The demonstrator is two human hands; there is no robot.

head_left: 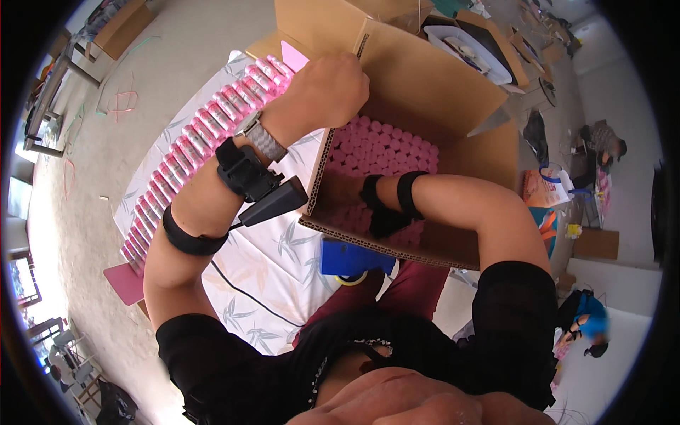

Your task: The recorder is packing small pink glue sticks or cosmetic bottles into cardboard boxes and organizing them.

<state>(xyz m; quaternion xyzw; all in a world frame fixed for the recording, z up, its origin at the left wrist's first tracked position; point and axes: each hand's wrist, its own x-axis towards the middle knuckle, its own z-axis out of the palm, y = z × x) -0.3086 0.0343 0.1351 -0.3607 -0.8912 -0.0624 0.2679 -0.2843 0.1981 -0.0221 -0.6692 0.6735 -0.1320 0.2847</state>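
A tall cardboard box (489,163) stands with its flaps up, packed with many round pink caps (386,145) in close rows. My left hand (329,92) is closed over the box's far left wall edge, its fingers curled down out of sight. Inside the box, my right hand (341,190) reaches to the left wall, low over the caps; shadow hides its fingers. Left of the box, a long row of small pink bottles (188,149) with pale labels lies side by side, with a pink board (124,285) at its near end.
The table has a white leaf-patterned cloth (269,276). A black cable (248,294) crosses it from the device on my left wrist. A blue container (354,258) sits below the box's near edge. Behind are more cartons (122,28) and a white tray (471,53); people are at the right.
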